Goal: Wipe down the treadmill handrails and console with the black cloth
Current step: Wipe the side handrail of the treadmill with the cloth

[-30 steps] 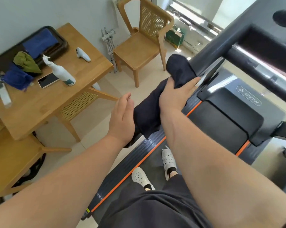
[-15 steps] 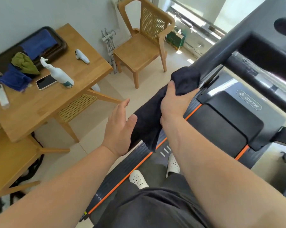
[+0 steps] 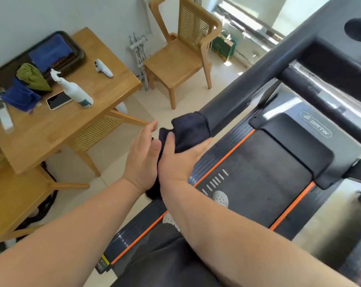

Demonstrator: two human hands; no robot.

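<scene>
Table far left, pale wood, carrying a dark tray with a blue cloth folded in it and a green cloth bunched on its near edge. Phone lies face up beside a white spray bottle, and a small white handheld device sits nearer the table's right edge. Behind that, a wooden chair with a cane back stands by the wall.

Now to the middle. Left hand is flat, fingers straight, palm turned toward the black cloth, its thumb side right up against it, gripping nothing. Right hand is just beside it, wrists almost touching, thumb on one side and fingers on the other, clamped round the cloth. The cloth is bunched over the lower end of the treadmill handrail, with a tail hanging down between the two wrists.

Further right, the handrail climbs to the console at top right. Below it runs the dark treadmill belt with orange edging, and a white shoe peeks out from under the right forearm.
</scene>
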